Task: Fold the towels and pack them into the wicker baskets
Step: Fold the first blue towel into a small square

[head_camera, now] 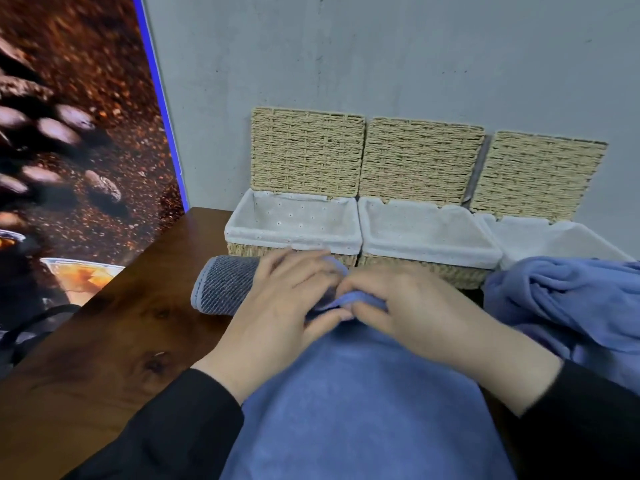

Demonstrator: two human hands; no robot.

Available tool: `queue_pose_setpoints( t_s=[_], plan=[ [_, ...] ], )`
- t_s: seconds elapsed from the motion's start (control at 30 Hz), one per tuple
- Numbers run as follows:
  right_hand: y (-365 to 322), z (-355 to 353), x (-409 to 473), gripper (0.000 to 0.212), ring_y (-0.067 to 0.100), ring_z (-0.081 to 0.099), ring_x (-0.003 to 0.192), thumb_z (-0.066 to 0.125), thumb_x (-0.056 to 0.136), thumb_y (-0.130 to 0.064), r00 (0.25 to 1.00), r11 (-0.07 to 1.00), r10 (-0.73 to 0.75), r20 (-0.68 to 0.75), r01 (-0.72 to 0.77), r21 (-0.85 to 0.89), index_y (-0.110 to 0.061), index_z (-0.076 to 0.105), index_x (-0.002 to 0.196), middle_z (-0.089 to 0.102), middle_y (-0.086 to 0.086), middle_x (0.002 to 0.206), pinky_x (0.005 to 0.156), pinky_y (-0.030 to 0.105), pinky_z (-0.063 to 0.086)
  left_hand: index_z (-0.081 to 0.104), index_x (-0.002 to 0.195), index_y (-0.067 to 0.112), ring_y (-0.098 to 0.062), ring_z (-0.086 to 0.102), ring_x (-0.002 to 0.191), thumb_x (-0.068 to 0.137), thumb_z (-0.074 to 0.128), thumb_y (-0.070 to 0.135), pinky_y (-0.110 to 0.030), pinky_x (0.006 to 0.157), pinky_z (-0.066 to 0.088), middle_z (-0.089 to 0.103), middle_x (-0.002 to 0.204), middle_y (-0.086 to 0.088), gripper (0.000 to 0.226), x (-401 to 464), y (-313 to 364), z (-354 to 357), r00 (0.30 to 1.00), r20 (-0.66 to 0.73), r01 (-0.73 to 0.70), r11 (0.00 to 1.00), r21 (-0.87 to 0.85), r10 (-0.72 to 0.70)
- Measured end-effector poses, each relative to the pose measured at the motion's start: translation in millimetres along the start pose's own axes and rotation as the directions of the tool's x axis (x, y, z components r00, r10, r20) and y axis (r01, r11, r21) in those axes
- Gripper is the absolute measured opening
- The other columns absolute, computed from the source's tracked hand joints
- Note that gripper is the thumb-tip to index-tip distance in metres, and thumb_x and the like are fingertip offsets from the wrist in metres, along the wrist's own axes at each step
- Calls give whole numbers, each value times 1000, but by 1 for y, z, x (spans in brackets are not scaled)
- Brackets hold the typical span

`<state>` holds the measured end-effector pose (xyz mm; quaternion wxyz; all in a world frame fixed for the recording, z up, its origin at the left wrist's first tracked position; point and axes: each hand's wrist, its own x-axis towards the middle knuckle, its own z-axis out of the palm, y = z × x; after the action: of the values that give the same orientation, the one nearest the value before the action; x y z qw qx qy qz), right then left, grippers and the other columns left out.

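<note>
Both hands work at the far edge of a blue towel (pixel 360 403) spread over the near part of the wooden table (pixel 131 327). Left hand (pixel 277 306) has its fingers curled over the rolled-up edge, thumb tucked under the fold; right hand (pixel 412 317) pinches the same bunched edge, fingertips meeting those of the left. Black sleeves cover both forearms.

Just beyond the left hand lies a rolled towel (pixel 225 285) with a ribbed grey-blue face and a lighter hem, touching the front of the left wicker basket (pixel 294 233). The middle wicker basket (pixel 429 237) and right wicker basket (pixel 554 237) stand beside it in a row against the grey wall (pixel 381 57), each lined with white cloth, lids raised and leaning on the wall. Nothing shows inside the liners.

A crumpled heap of blue towels (pixel 571 306) sits at the right, in front of the right basket. On the left hangs a poster (pixel 69 133) of coffee beans; no writing or labels can be read anywhere
</note>
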<state>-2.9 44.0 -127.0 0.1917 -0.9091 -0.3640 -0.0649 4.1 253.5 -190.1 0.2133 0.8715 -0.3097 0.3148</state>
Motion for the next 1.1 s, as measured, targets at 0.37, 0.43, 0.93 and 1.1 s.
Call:
queue_pose_setpoints(
  t_s=[0.37,0.43,0.93,1.1],
  plan=[
    [40,-35,-69,31,10,44,57,58,100,-37,947,928,320,37,-305,-214,-28,51,72,49,-4,65,55,27,29,69,101,19,-10,56,89,95,65,18,-26,77,42,66,93,9,7,-6,1,-35,986,49,163,986,-15,-162],
    [47,-41,-79,32,17,49,62,56,102,-34,924,912,379,-54,-383,-150,-22,54,73,51,-1,71,58,30,34,70,97,18,-16,60,88,94,70,21,-34,76,48,65,90,7,4,-5,1,-44,972,39,228,973,41,-230],
    [-9,60,-224,17,-18,51,120,71,91,-14,972,968,209,-103,-192,160,-23,78,103,59,-36,125,96,1,36,64,77,23,1,66,105,79,78,-7,-20,84,50,68,113,25,33,-127,64,-66,836,417,482,841,-246,-357],
    [-13,60,-218,21,-9,59,114,77,87,-6,946,968,229,-228,-196,159,-19,78,103,66,-23,113,97,2,38,61,75,20,-3,66,105,83,77,-1,-21,86,50,69,112,22,27,-123,57,-64,859,348,467,853,-234,-375]
  ],
)
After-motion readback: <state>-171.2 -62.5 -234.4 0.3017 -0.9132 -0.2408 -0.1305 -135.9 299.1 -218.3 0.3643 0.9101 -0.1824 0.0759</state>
